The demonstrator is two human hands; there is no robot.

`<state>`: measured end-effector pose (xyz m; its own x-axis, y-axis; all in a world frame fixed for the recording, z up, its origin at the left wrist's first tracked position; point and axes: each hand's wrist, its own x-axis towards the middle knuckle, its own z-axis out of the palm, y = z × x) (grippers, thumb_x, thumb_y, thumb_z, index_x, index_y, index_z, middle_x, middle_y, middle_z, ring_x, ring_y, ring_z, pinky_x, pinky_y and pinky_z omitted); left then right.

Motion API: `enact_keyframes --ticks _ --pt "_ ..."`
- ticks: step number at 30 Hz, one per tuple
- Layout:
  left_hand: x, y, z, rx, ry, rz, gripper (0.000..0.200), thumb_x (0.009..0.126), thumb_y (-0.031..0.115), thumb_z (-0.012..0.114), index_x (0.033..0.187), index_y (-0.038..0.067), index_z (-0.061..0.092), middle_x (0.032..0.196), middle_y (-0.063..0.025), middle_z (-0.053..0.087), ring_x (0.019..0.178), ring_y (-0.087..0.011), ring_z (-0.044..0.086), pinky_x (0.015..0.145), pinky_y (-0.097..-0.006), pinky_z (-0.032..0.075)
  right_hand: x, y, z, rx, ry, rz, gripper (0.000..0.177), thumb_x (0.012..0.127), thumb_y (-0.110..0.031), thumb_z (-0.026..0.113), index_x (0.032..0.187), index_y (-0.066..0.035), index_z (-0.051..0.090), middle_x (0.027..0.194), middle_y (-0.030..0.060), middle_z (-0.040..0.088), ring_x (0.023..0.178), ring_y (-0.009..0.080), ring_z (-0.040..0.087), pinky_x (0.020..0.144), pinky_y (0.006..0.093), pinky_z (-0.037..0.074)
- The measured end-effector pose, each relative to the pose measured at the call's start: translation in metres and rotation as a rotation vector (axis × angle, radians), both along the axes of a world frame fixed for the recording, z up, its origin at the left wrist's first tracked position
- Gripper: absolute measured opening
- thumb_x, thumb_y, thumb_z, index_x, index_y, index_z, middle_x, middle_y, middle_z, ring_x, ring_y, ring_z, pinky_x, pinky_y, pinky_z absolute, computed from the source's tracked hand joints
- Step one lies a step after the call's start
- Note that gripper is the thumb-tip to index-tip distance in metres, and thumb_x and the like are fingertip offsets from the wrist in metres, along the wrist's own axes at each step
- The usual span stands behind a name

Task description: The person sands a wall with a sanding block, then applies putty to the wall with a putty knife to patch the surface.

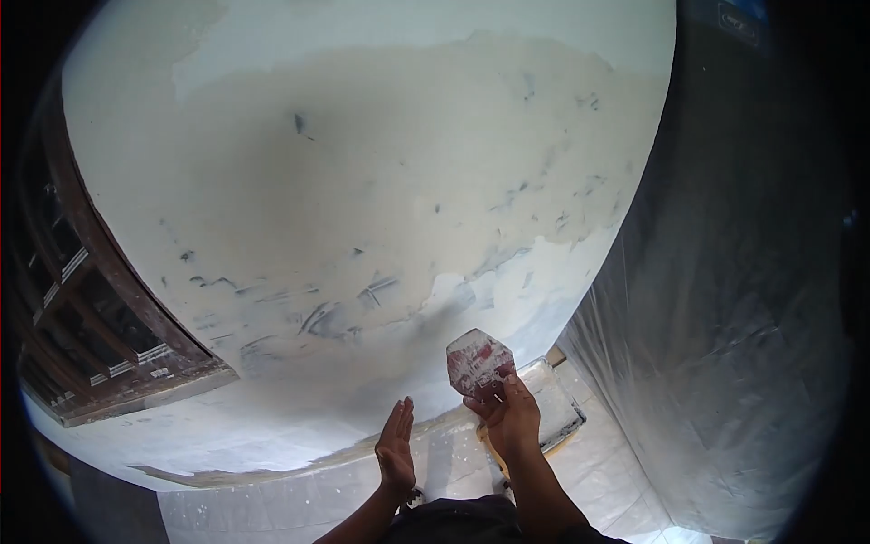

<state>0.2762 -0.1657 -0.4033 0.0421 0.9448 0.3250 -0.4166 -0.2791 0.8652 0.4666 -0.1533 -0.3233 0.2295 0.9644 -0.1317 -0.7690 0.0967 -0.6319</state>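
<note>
My right hand point(512, 419) grips the lower edge of a many-sided piece of reddish sandpaper point(478, 361), its face caked with white dust. My left hand point(395, 451) is raised with its fingers stretched out and side by side, holding nothing. Both hands are in front of a patchy wall point(381, 199), off-white and beige with dark scuffs and smears. The sandpaper overlaps the lower part of that wall in this view.
A barred window with a brown frame point(145, 299) is set in the wall at left. Plastic sheeting point(716, 317) hangs on the right. Beyond my right hand, a pale-smeared container point(564, 399) stands on the covered floor point(607, 471).
</note>
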Motion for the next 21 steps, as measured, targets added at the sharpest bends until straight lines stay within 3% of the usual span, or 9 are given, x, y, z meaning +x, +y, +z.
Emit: enact_keyframes --ticks 3,8,12,14,16,21 --pt "0.032 -0.006 -0.024 -0.114 0.033 -0.083 0.102 0.091 0.081 0.026 0.153 -0.001 0.028 0.157 -0.0233 0.033 0.148 -0.0337 0.029 0.123 -0.0467 0.016 0.046 -0.015 -0.025 -0.089 0.014 0.061 0.030 0.102 -0.009 0.047 0.130 0.000 0.051 0.112 0.0143 0.066 0.102 0.0271 0.068 0.087 0.0466 0.060" --pt "0.098 -0.008 -0.057 -0.257 0.058 -0.087 0.101 0.091 0.081 0.029 0.152 0.000 0.031 0.156 -0.0225 0.035 0.148 -0.0332 0.030 0.122 -0.0460 0.017 0.126 -0.041 -0.060 -0.254 -0.029 0.072 0.030 0.100 -0.006 0.046 0.128 0.001 0.054 0.115 0.0151 0.065 0.100 0.0261 0.069 0.085 0.0407 0.061" --pt "0.158 -0.013 -0.086 -0.428 0.059 -0.057 0.095 0.096 0.075 0.022 0.151 -0.001 0.033 0.155 -0.0223 0.037 0.147 -0.0324 0.032 0.122 -0.0442 0.018 0.205 -0.056 -0.111 -0.360 -0.450 -0.008 0.024 0.098 -0.003 0.054 0.119 0.005 0.059 0.101 0.0095 0.065 0.082 0.0143 0.067 0.069 0.0300 0.062" --pt "0.182 -0.016 -0.108 -0.556 0.037 -0.013 0.093 0.097 0.073 0.022 0.150 -0.003 0.033 0.155 -0.0228 0.037 0.146 -0.0327 0.032 0.122 -0.0444 0.019 0.256 -0.064 -0.169 -0.432 -0.657 0.013 0.024 0.097 -0.004 0.056 0.119 0.005 0.059 0.097 0.0082 0.065 0.076 0.0120 0.066 0.064 0.0278 0.061" --pt "0.207 -0.022 -0.126 -0.704 -0.010 -0.042 0.090 0.100 0.069 0.023 0.150 -0.005 0.033 0.154 -0.0234 0.038 0.146 -0.0329 0.033 0.122 -0.0440 0.019 0.290 -0.068 -0.180 -0.545 -0.678 -0.018 0.022 0.097 -0.006 0.056 0.116 0.002 0.061 0.095 0.0071 0.066 0.075 0.0119 0.065 0.054 0.0260 0.058" --pt "0.242 -0.032 -0.179 -0.910 0.080 -0.057 0.091 0.100 0.069 0.021 0.148 -0.008 0.032 0.153 -0.0256 0.039 0.145 -0.0337 0.034 0.122 -0.0433 0.021 0.340 -0.061 -0.244 -0.673 -0.840 0.000 0.019 0.096 -0.007 0.057 0.112 0.001 0.063 0.080 0.0035 0.065 0.068 0.0089 0.062 0.053 0.0243 0.053"
